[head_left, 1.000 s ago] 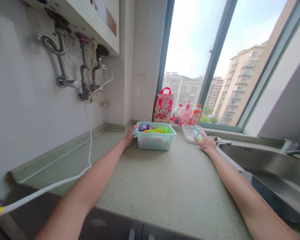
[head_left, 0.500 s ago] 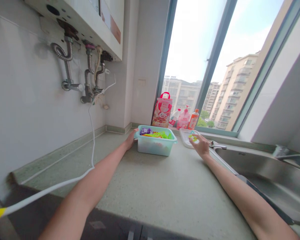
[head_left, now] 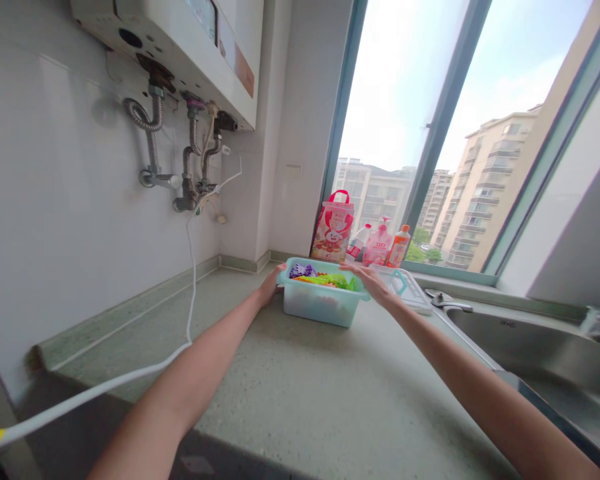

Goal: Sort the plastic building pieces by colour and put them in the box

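Observation:
A pale turquoise plastic box (head_left: 321, 308) stands on the counter, its top uncovered. Inside lie purple wrapped packets (head_left: 303, 271) and bright green packets (head_left: 337, 280), with some orange among them. My left hand (head_left: 270, 287) is closed around the left end of the box at the rim. At the opposite end my right hand (head_left: 373, 283) grips the right rim, fingertips reaching toward the far corner; part of its fingers is hidden. Just beyond my right wrist lies a clear lid (head_left: 414, 293) with a turquoise handle.
Behind the box stand a pink gift bag (head_left: 333, 230), a pink pump bottle (head_left: 378, 245) and an orange bottle (head_left: 399, 247) by the window. To the right is a steel sink (head_left: 520, 333). A white cable (head_left: 192, 293) crosses the counter's left side below a wall heater (head_left: 180, 47).
My right hand has moved left from above the lid to the box's right end. The yellow-green thing at its fingers no longer shows there. My left hand stays on the box.

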Tool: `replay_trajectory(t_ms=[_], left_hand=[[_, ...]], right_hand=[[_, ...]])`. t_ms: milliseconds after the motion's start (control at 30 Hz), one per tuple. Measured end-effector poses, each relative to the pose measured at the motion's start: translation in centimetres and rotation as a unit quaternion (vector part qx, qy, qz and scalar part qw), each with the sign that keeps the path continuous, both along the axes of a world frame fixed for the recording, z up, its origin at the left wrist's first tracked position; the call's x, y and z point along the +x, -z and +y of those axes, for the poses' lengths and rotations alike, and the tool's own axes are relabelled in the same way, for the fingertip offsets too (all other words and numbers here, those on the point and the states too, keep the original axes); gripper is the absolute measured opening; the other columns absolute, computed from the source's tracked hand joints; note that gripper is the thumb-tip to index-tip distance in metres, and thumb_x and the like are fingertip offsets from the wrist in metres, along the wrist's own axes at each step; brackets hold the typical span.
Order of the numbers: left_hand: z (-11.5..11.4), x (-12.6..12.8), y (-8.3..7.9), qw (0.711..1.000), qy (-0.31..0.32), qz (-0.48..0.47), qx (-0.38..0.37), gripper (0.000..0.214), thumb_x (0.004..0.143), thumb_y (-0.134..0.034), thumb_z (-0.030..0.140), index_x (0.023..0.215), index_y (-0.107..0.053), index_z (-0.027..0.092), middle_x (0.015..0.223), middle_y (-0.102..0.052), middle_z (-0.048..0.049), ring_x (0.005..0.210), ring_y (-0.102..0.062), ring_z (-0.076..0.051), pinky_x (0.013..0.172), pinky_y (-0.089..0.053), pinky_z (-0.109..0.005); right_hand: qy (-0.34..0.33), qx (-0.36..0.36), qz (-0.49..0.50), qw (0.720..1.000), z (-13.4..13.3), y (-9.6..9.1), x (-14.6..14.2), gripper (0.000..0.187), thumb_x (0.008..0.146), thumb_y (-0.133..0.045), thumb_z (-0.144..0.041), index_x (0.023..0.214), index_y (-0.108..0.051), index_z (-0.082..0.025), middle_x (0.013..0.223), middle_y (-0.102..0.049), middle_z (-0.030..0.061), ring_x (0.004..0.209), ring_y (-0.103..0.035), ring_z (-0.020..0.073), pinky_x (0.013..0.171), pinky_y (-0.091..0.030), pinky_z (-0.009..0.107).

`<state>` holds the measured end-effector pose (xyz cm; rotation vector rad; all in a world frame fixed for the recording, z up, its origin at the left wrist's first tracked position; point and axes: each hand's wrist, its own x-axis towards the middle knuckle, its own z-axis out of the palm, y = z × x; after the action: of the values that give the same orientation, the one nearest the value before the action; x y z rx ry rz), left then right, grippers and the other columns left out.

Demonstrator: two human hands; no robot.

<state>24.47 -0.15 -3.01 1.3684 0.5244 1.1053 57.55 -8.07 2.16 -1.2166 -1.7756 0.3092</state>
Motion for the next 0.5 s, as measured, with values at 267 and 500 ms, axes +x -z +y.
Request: replay_trajectory(t_ms=[267,500], left_hand=[[0.5,0.0,0.5,1.000,-0.012,0.013,-0.003,0.050,0.091,-0.054,0.064,0.118,-0.068,0.023,0.117,-0.077,-0.0126,0.113,-0.071,-0.031,0.091,-0.058,-0.041],[0.6,0.2,0.4,0.997,-0.046,0.051,0.029,0.055,0.091,-0.048,0.067,0.117,-0.069,0.022,0.113,-0.077,-0.0119,0.109,-0.072,-0.030,0.091,-0.059,-0.042]], right_hand=[[0.469,0.005,-0.177,0.865,-0.9,7.8,11.6,0.079,0.095,-0.052,-0.070,0.160,-0.048,-0.026,0.176,-0.014,0.0220,0.160,-0.020,0.0454,0.120,-0.022,0.073],[0.440,-0.148,-0.238,0.853,0.5,8.9,14.0,0.085,0.100,-0.035,-0.076,0.161,-0.044,-0.017,0.158,-0.049,0.0257,0.150,-0.041,0.0413,0.121,-0.016,0.073]])
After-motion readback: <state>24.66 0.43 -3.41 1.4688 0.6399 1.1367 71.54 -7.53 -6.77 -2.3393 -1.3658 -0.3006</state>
